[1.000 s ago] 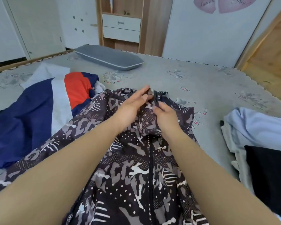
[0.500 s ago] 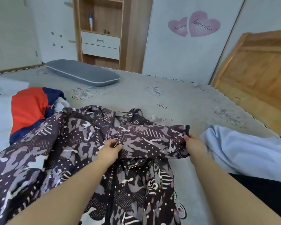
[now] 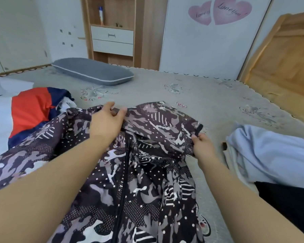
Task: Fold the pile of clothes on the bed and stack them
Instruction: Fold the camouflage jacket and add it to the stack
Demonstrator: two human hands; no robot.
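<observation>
A dark camouflage-patterned zip jacket [image 3: 147, 181] lies spread on the grey bed [image 3: 209, 97] in front of me, its zipper running down the middle. My left hand [image 3: 106, 121] rests on the jacket's upper part near the collar, fingers spread and reaching over the cloth. My right hand [image 3: 203, 142] pinches the black cuff at the end of the right sleeve, which is folded across the jacket's top. A red, white and navy garment [image 3: 25, 109] lies at the left. A light blue garment [image 3: 274, 151] lies at the right on top of a black one [image 3: 288, 204].
A grey pillow [image 3: 93, 71] lies at the far side of the bed. Behind it stand a wooden shelf unit with white drawers [image 3: 112, 39] and a white wall with pink heart stickers. A wooden headboard [image 3: 284, 55] rises at the right.
My left hand has moved up and forward from gripping the sleeve to resting near the collar. The sleeve held by my right hand now lies angled across the jacket's top.
</observation>
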